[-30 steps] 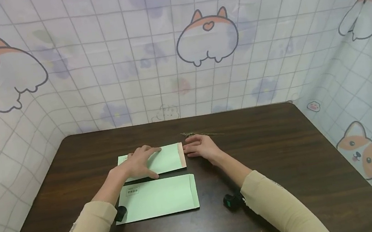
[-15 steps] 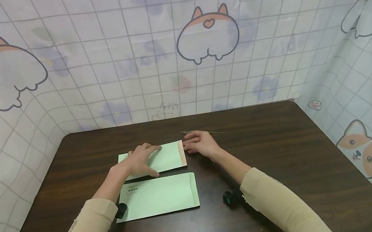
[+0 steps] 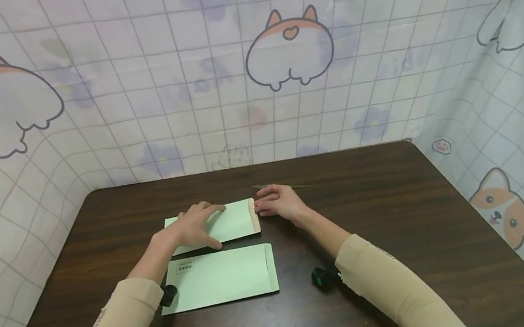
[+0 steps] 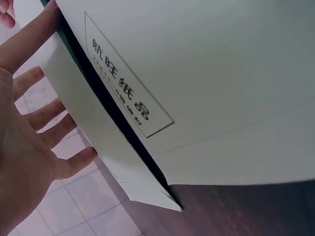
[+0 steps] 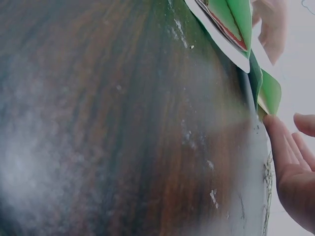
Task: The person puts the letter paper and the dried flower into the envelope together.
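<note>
Two pale green envelopes lie one behind the other on the table, the far envelope (image 3: 232,221) and the near envelope (image 3: 223,280). My left hand (image 3: 193,230) rests on the far envelope with fingers and thumb spread across its left half. In the left wrist view its fingers reach along that envelope's edge, beside the near envelope's printed label (image 4: 120,81). My right hand (image 3: 282,204) is at the far envelope's right end, fingertips right at the peach-coloured flap (image 3: 254,216). The right wrist view shows my fingertips meeting the flap's edge, the thumb held apart.
Just behind my right hand lies a thin dried sprig (image 3: 301,186). Black wrist cameras, such as the right one (image 3: 322,278), hang close over the dark wooden table (image 3: 399,211). A patterned white curtain (image 3: 234,106) encloses its back and sides.
Both hands keep nearly the same place on and beside the far envelope. The flap end now looks slightly bent under my right fingertips.
</note>
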Action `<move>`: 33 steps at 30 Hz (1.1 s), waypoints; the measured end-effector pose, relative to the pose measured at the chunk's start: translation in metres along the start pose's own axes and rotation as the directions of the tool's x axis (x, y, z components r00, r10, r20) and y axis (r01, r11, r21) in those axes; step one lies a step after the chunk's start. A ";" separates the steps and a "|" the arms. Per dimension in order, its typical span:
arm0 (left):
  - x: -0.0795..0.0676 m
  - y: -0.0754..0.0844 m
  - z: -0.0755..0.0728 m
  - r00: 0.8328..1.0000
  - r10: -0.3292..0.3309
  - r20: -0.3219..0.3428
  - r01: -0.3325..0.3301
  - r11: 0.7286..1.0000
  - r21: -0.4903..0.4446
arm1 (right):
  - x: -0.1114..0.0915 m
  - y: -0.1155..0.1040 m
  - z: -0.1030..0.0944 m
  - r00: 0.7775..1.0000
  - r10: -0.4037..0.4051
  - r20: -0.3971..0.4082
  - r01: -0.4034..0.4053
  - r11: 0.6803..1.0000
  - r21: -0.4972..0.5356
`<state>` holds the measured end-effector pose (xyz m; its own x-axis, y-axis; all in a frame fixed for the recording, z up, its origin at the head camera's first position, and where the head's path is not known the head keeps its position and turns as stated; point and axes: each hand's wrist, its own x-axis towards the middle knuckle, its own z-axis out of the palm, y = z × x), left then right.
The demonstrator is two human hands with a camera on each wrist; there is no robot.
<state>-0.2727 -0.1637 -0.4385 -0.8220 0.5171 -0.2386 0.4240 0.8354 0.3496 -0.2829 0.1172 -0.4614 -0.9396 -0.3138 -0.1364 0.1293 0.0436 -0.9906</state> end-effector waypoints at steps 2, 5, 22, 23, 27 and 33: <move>0.001 -0.001 0.000 1.000 0.001 0.002 -0.001 1.000 -0.001 | 0.000 -0.001 0.001 1.000 0.001 0.006 -0.001 1.000 0.007; 0.001 -0.002 0.001 1.000 0.010 -0.002 -0.010 1.000 0.000 | 0.000 -0.001 0.002 1.000 0.005 0.020 -0.006 1.000 0.027; 0.000 -0.001 0.005 0.999 0.025 -0.024 -0.026 1.000 -0.008 | -0.006 0.005 -0.010 0.994 0.007 0.112 -0.001 0.999 -0.047; 0.000 -0.001 0.005 0.999 0.029 -0.025 -0.029 1.000 -0.010 | -0.007 0.005 -0.014 0.994 0.003 0.109 0.003 0.999 -0.054; -0.001 -0.002 0.005 0.999 0.038 -0.033 -0.038 0.999 -0.011 | -0.012 0.004 -0.029 0.998 -0.010 0.069 0.019 0.992 -0.122; -0.002 -0.001 0.005 0.999 0.036 -0.037 -0.037 0.999 -0.019 | -0.023 0.003 -0.052 0.999 -0.015 -0.039 0.005 0.970 -0.242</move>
<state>-0.2692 -0.1642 -0.4431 -0.8195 0.5398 -0.1924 0.4467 0.8119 0.3758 -0.2776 0.1738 -0.4609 -0.9532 -0.2769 -0.1214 0.0439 0.2706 -0.9617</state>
